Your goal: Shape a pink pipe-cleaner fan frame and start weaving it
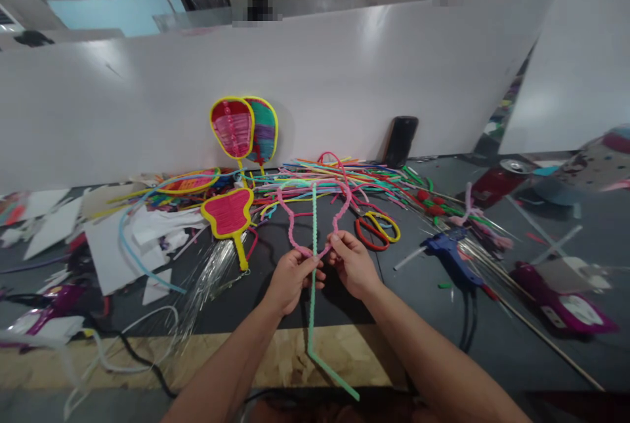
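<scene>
Between my hands is a pink pipe cleaner (291,224) bent into a wide, wavy outline with a narrow lower end. A light green pipe cleaner (312,318) runs down its middle, and its tail bends to the right near the table's front edge. My left hand (290,281) is closed, pinching the green and pink stems where they cross at the bottom. Just right of the crossing, my right hand (357,265) pinches the pink stem between thumb and fingers. A yellow-edged pink fan shape (229,213) lies to the left of the outline.
Behind lies a pile of colored pipe cleaners (354,174), with red and yellow scissors (374,234) in front. To the right are a blue glue gun (455,262), a soda can (499,183) and a leaning phone (401,141). Paper scraps (111,249) and tinsel (199,279) lie left.
</scene>
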Demonstrator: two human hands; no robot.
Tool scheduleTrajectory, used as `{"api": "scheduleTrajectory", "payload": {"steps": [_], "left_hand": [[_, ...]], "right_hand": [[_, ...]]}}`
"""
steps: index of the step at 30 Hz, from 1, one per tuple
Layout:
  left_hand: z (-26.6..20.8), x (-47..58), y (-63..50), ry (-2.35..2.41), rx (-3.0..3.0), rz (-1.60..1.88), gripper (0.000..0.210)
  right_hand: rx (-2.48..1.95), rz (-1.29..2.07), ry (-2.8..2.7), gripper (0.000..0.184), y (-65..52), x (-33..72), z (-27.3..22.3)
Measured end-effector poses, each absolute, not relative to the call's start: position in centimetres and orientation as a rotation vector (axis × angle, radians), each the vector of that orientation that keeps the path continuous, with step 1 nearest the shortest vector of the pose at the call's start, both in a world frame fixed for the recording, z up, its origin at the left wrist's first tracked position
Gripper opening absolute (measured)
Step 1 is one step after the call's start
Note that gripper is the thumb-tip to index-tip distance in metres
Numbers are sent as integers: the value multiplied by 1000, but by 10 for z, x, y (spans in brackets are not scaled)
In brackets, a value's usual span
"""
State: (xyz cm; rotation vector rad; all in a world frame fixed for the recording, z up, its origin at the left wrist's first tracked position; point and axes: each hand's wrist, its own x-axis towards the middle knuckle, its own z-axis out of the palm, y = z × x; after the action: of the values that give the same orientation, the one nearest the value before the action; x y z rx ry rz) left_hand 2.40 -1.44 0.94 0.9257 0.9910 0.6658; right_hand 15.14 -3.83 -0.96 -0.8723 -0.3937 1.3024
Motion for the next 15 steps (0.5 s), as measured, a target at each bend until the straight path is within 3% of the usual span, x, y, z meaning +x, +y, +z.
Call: {"api": "scheduleTrajectory", "payload": {"steps": [15], "left_hand": [[6,24,-17,964,932,651,34]], "right_hand": [[-818,1278,-333,27,-35,157,-10]]}}
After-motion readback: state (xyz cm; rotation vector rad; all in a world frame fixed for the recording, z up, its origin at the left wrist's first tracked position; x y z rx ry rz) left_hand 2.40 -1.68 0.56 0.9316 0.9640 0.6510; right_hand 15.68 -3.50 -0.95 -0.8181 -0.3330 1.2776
